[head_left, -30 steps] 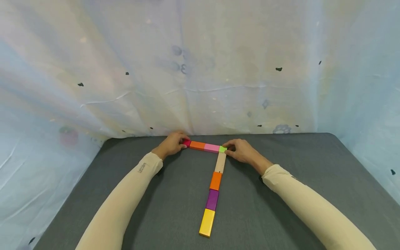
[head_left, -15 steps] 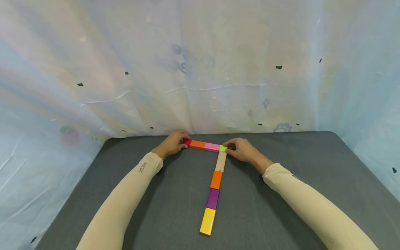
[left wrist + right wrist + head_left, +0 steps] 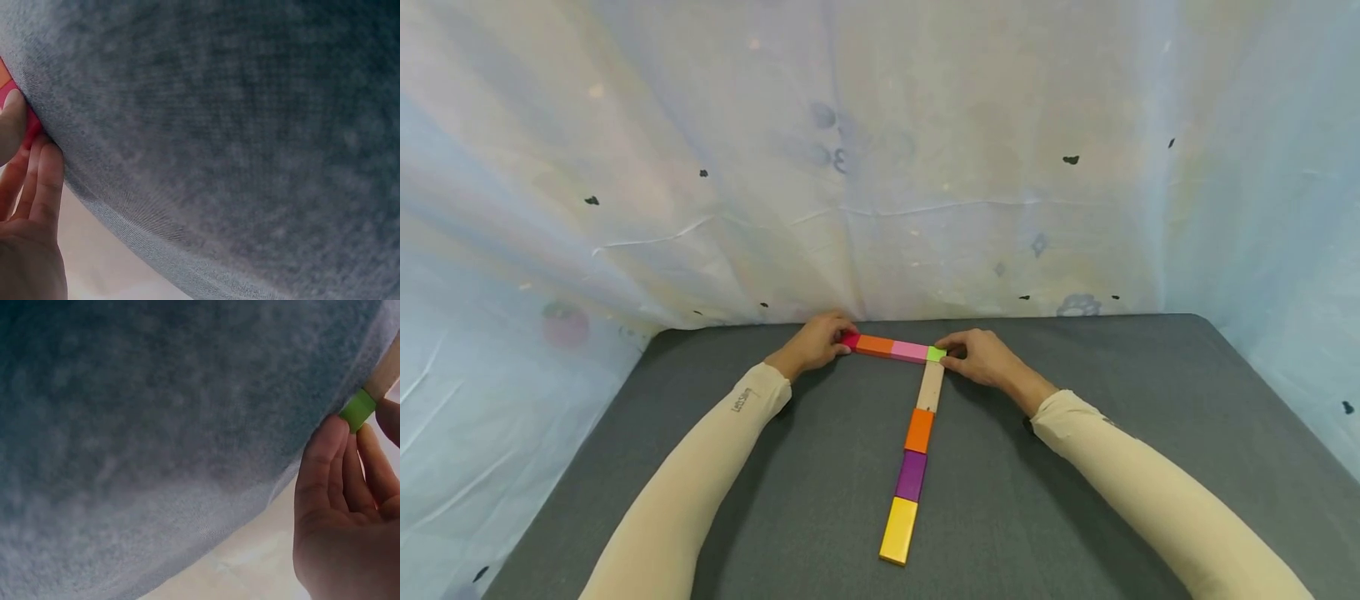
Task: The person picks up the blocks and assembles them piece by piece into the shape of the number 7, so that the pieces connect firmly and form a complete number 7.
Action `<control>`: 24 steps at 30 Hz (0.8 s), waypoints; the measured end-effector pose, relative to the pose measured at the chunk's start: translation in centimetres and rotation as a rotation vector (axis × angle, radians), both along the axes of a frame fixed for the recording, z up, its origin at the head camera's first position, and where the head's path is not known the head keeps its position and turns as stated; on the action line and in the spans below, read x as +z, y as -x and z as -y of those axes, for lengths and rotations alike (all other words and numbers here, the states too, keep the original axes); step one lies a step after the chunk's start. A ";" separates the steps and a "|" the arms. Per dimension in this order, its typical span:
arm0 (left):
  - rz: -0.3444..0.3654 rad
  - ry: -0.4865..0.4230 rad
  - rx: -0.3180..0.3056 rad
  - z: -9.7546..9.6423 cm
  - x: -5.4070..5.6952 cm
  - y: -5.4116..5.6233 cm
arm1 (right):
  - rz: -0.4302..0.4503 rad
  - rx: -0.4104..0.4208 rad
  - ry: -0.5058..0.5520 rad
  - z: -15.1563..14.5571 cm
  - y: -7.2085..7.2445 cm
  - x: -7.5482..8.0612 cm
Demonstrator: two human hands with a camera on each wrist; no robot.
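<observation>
Near the table's far edge, my left hand [image 3: 817, 340] pinches a red block [image 3: 851, 341], fingers behind it and thumb in front. An orange block [image 3: 875, 345] and a pink block [image 3: 909, 352] run from it to a lime-green block [image 3: 936, 354]. My right hand [image 3: 988, 358] holds that green one between thumb and fingertips; the right wrist view shows the fingers [image 3: 322, 456] at its end. From the green corner a second line comes toward me: a plain wooden block [image 3: 930, 386], an orange block [image 3: 919, 430], a purple block [image 3: 911, 476] and a yellow block [image 3: 898, 532].
The blocks lie on a table with a dark grey cloth [image 3: 1075, 500]. Directly behind its far edge hangs a pale, patterned plastic curtain [image 3: 925, 167], which also closes in the left and right sides.
Both hands stay on the same blocks and the row keeps its shape. The head view shifts only very slightly.
</observation>
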State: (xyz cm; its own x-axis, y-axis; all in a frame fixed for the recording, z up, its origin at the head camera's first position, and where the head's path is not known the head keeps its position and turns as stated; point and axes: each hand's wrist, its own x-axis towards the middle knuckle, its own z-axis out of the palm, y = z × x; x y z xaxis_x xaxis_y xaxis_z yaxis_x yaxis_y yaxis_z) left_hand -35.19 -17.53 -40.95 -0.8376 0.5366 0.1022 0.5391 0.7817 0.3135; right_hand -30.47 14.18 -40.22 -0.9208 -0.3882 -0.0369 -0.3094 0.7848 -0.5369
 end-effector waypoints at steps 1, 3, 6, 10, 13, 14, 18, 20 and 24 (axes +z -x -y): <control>0.001 -0.003 0.001 0.0 0.0 0.0 | -0.003 0.001 -0.002 0.0 0.0 0.0; 0.006 -0.003 0.005 0.1 -0.1 0.0 | -0.004 0.003 0.002 -0.1 0.1 -0.1; 0.019 -0.009 0.011 0.2 -0.1 0.0 | -0.008 0.010 0.013 -0.2 0.2 -0.1; 0.012 -0.014 0.009 0.1 -0.1 -0.1 | -0.009 0.029 0.035 -0.6 0.2 -0.2; -0.001 -0.023 0.009 0.1 -0.3 0.0 | -0.016 0.054 0.036 -0.8 0.2 -0.3; 0.000 -0.025 0.009 0.1 -0.4 0.0 | -0.016 0.059 0.037 -0.9 0.2 -0.4; 0.028 -0.056 0.008 -0.2 -0.7 0.1 | -0.011 0.057 0.045 -1.5 -0.1 -0.5; 0.047 -0.078 0.006 -0.3 -0.8 0.1 | -0.005 0.043 0.048 -1.8 -0.2 -0.5; 0.107 -0.142 0.028 0.0 -0.9 0.0 | -0.007 0.044 0.041 -2.4 -0.2 -0.5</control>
